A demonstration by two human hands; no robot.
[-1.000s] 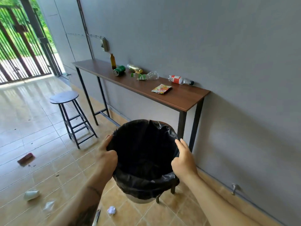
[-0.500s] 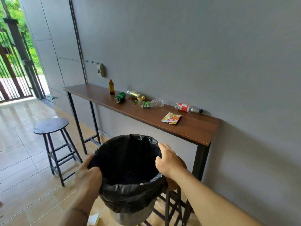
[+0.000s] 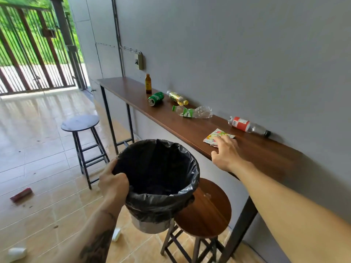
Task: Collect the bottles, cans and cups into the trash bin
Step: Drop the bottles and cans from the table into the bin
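My left hand (image 3: pixel 113 182) grips the rim of the trash bin (image 3: pixel 182 190), lined with a black bag and held in the air beside the long wooden table (image 3: pixel 266 156). My right hand (image 3: pixel 227 151) is open, its fingers resting on a colourful wrapper (image 3: pixel 213 135) on the table. Along the table lie a red-label bottle (image 3: pixel 247 126), a crushed clear bottle (image 3: pixel 193 112), a yellow-cap bottle (image 3: pixel 177 97) and a green can (image 3: pixel 155 98). A small brown bottle (image 3: pixel 148 86) stands upright. White cups lie on the floor (image 3: pixel 16 253) (image 3: pixel 116 234).
A brown round stool (image 3: pixel 207 207) stands under the bin by the table. A dark stool (image 3: pixel 80 123) stands further left on the tiled floor. A red packet (image 3: pixel 20 194) lies on the floor. A barred gate (image 3: pixel 34 54) closes the far end.
My right hand left the bin's rim and reached onto the table to the wrapper. My left hand now holds the bin alone. The view has swung back left, toward the gate.
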